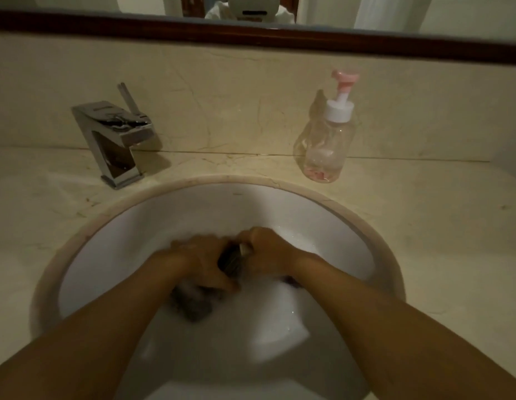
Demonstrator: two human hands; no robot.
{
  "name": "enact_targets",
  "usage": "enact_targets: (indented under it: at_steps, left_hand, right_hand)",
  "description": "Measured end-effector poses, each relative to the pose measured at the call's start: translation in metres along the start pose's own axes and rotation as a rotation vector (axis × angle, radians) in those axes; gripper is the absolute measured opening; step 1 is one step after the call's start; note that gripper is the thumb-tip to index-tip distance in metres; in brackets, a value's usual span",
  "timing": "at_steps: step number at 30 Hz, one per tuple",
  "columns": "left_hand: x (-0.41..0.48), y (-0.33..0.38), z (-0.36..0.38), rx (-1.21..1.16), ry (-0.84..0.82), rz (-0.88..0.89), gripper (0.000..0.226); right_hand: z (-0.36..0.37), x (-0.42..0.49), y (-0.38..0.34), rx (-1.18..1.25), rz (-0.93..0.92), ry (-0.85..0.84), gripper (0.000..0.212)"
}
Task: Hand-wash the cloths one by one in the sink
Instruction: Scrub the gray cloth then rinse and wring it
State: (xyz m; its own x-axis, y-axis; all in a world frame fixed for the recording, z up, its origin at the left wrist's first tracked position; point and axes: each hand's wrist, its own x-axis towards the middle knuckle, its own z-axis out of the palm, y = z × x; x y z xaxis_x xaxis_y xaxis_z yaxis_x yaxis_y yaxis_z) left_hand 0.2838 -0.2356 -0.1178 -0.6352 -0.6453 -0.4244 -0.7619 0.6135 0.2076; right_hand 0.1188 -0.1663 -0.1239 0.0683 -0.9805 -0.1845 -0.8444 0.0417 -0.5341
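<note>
Beige veined marble counter, matte, with a white glazed oval sink (112, 226) set into it. Both hands are low in the basin, knuckles up. Left hand (203, 259) and right hand (269, 252) each curl tight round a dark cloth (232, 259), bunched into a short roll with its long axis running fist to fist; a sodden tail hangs below the left. Neither hand is nearer. A rub or wring likely works across that axis. Square chrome faucet (118, 140) beyond the left hand, clear pump bottle (326, 140) beyond the right.
</note>
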Motion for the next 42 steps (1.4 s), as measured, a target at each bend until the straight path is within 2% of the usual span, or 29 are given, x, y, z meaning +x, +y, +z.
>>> enact_targets:
  at_steps: [2,4,8,12,15,19,24,37,42]
  left_hand:
    - [0.002,-0.002,-0.002,-0.061,-0.044,-0.059,0.089]
    - [0.003,-0.003,-0.009,-0.078,-0.052,-0.133,0.068]
    - [-0.001,-0.013,-0.026,-0.221,0.212,-0.231,0.052]
    - [-0.009,-0.024,-0.041,-0.443,0.385,-0.331,0.05]
    - [-0.011,-0.026,-0.044,-0.671,0.421,-0.346,0.064]
    - [-0.012,-0.023,-0.045,-0.819,0.386,-0.377,0.086]
    - [-0.013,-0.02,-0.048,-0.833,0.418,-0.39,0.086]
    - [-0.016,-0.018,-0.049,-0.796,0.469,-0.383,0.082]
    - [-0.018,-0.017,-0.05,-0.772,0.457,-0.371,0.077]
  right_hand:
    - [-0.01,0.0,-0.005,0.098,-0.035,0.105,0.033]
    - [-0.017,0.001,-0.007,0.095,0.002,0.166,0.046]
    - [-0.023,-0.003,-0.002,-0.128,0.172,0.092,0.077]
    - [-0.018,-0.013,0.003,-0.32,0.219,-0.18,0.078]
    - [-0.013,-0.016,0.003,-0.372,0.213,-0.322,0.08]
    - [-0.011,-0.018,0.002,-0.4,0.212,-0.32,0.077]
    - [-0.007,-0.015,0.0,-0.391,0.197,-0.259,0.077]
    - [-0.005,-0.013,0.001,-0.396,0.195,-0.236,0.075]
    - [0.007,-0.01,-0.007,-0.506,0.228,-0.239,0.073]
